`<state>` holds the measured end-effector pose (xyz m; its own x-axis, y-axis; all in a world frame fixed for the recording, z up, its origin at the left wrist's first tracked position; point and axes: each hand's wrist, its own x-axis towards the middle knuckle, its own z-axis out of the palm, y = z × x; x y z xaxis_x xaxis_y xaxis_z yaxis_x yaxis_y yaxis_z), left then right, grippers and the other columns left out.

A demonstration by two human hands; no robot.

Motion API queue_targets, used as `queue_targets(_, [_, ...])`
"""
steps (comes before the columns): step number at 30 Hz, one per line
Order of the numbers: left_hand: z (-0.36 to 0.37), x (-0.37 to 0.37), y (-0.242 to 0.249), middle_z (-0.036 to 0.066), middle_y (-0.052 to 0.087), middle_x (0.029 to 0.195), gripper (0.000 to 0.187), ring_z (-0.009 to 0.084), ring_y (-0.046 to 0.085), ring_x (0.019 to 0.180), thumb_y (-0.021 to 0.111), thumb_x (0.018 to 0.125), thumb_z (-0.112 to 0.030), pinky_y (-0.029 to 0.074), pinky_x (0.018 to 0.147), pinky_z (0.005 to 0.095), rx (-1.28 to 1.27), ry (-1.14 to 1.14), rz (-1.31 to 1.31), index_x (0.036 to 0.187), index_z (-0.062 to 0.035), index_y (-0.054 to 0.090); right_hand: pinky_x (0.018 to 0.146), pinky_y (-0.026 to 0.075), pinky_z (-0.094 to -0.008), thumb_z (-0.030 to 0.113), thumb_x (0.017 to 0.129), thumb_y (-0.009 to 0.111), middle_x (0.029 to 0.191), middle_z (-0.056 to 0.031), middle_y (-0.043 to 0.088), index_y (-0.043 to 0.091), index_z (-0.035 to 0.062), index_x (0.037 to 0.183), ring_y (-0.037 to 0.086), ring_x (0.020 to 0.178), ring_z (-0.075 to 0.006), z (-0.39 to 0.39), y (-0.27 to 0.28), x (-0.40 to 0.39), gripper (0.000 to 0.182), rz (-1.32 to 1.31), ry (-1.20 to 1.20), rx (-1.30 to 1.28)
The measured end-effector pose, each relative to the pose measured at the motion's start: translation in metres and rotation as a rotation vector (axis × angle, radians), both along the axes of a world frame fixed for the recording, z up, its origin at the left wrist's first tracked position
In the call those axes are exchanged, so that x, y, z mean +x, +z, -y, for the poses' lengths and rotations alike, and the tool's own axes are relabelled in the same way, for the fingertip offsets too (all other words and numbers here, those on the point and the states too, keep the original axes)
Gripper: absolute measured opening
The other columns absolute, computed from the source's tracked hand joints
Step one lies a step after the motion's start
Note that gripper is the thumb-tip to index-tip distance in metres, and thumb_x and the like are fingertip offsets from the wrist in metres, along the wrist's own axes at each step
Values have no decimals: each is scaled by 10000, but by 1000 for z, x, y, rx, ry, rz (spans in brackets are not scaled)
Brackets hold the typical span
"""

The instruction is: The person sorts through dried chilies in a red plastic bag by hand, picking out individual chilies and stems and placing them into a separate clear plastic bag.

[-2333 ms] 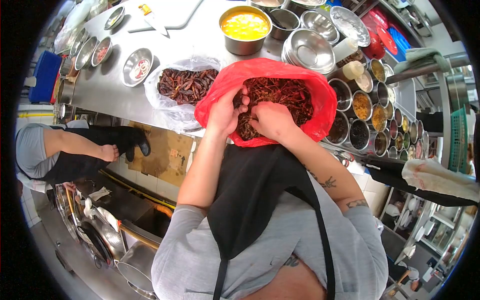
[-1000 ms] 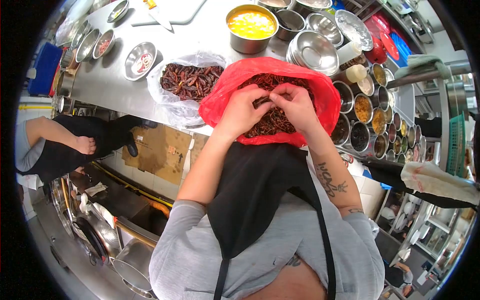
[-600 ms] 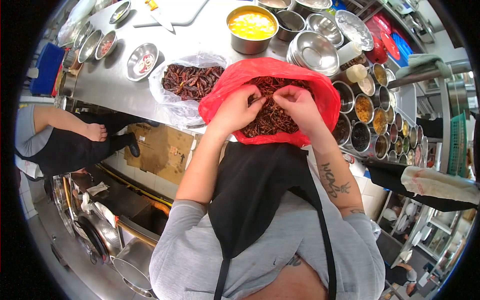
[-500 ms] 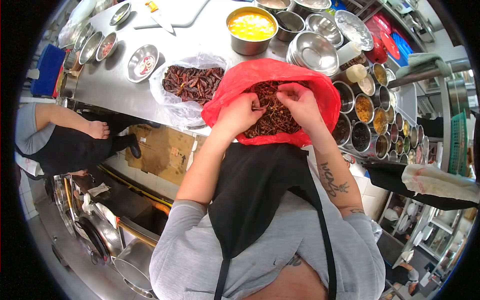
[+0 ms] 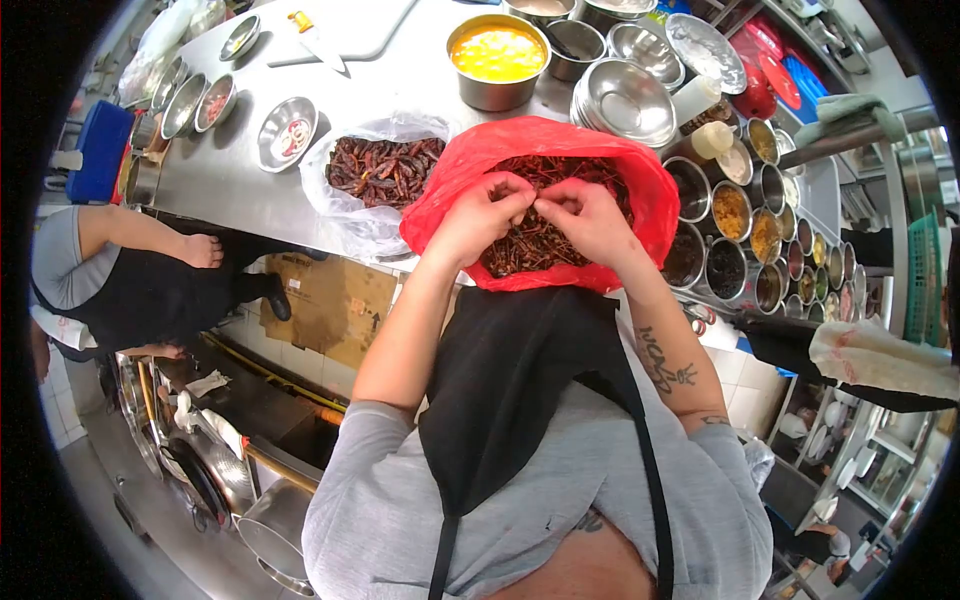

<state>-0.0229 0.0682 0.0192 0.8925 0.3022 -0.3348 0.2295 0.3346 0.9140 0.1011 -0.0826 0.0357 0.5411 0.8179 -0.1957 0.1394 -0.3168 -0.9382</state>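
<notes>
Both hands (image 5: 538,215), fingertips pinched narrow, over dried chillies (image 5: 530,250) in a red bag (image 5: 655,195).

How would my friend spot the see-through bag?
Start at the steel counter and find the big red bag. The see-through bag sits just left of it, holding dark dried chilies. Its whitish, clear plastic sets it apart from the red bag.

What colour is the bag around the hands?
The bag is red; it shows best in the head view.
</notes>
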Motion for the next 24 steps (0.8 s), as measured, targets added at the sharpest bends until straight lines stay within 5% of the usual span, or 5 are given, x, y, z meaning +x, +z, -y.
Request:
queue_targets(5, [-4,-2,-14,-43,561,775,146,42,445,602,657,966,-232,321,526,211,-271,73,118,1016,-98,630,575,443,-284,130,902,695,676,-35,621,696,-42,891,521,619,-70,-4,3,-4,172,-21,96,-8])
queue_targets(8, [8,-1,3,-32,563,766,137,47,414,568,653,969,-224,311,508,215,97,137,52,1007,-97,620,571,461,-298,141,891,706,643,-41,615,696,-35,872,532,597,-80,-12,11,-7,177,30,118,-14])
queue_targets(14, [-17,-7,-11,6,583,760,166,75,419,539,552,997,-219,323,471,221,-479,394,157,979,-60,598,848,527,-403,28,798,657,1049,-183,667,690,10,1057,658,968,-291,-26,-28,-7,262,506,397,175])
queue_targets(16, [-19,-4,-4,7,530,700,193,101,409,530,496,1004,-219,307,459,237,-621,412,171,922,-61,570,1110,354,-508,36,737,656,1390,-178,497,676,116,1199,415,1365,-364,-27,-24,-24,469,779,578,43])
queue_targets(24, [-22,-4,-10,-4,468,667,202,149,466,602,504,998,-255,324,510,273,-642,416,297,889,-94,558,1029,439,-484,146,824,610,1305,-140,513,672,138,1140,442,1302,-352,-21,-13,-22,322,874,442,-422])
